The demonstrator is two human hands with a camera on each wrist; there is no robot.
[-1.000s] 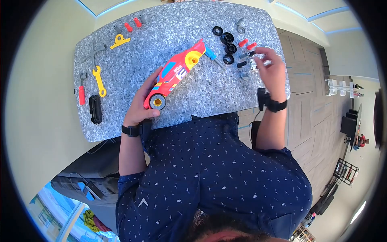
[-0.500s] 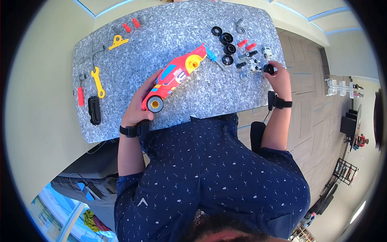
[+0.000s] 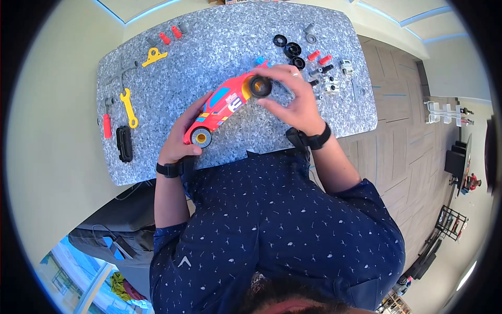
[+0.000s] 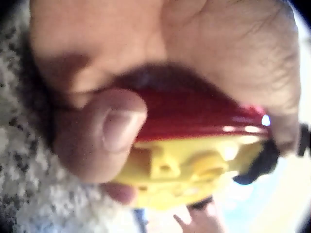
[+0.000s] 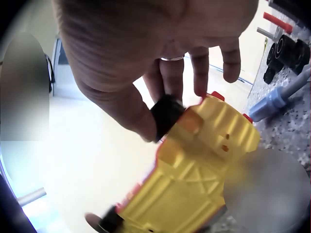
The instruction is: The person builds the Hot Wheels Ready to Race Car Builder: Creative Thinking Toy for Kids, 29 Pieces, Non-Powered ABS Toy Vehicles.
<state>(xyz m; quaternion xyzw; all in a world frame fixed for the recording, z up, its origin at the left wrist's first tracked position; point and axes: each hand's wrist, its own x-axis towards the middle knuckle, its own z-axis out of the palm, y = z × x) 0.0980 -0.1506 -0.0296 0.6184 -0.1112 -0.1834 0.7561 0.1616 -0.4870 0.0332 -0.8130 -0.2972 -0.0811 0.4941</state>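
My left hand grips a red toy car by one end, thumb near its fitted grey-and-black wheel. The car is tilted up on its side, with number 3 facing me. A black wheel is pinched between thumb and fingers of my right hand, right at the yellow wheel well of the car's other end. In the right wrist view, the car's yellow underside shows, with the wheel against its edge. A blue-handled screwdriver lies beyond the car, partly hidden in the head view.
Several black rings and wheels, red pegs and a silver-grey block lie at the right of the speckled table. At the left are a yellow wrench, a grey cross-shaped tool and a black part.
My right hand has gone from the small parts to a black wheel at the table's right edge, then brought that wheel left to the car. The left hand has stayed on the car.
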